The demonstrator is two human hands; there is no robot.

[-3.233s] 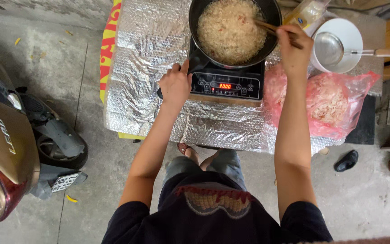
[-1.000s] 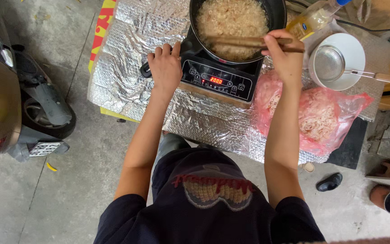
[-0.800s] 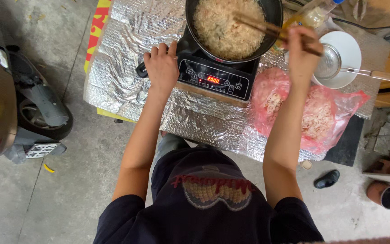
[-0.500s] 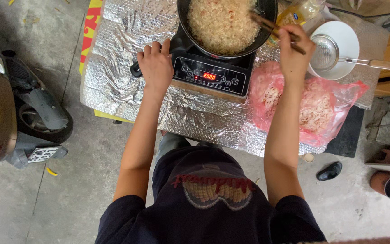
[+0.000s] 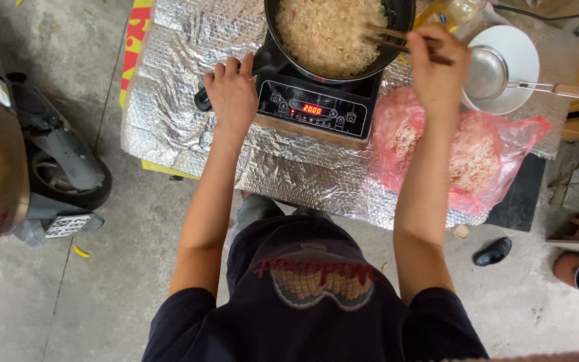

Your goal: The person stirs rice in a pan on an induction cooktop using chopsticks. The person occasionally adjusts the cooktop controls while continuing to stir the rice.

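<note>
A: Status of my hands?
B: My right hand [image 5: 437, 70] grips chopsticks [image 5: 397, 40], tips in the noodles [image 5: 330, 30] in the pan [image 5: 397, 20]. My left hand [image 5: 232, 94] clasps the pan handle [image 5: 204, 100] beside the cooker [image 5: 313, 110].

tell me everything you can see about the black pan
The black pan is round, dark and metal-looking, nearly full of pale shredded food. It sits upright on the induction cooker; its top is cut off by the frame. The left hand grips its handle, and chopsticks in the right hand reach in.
</note>
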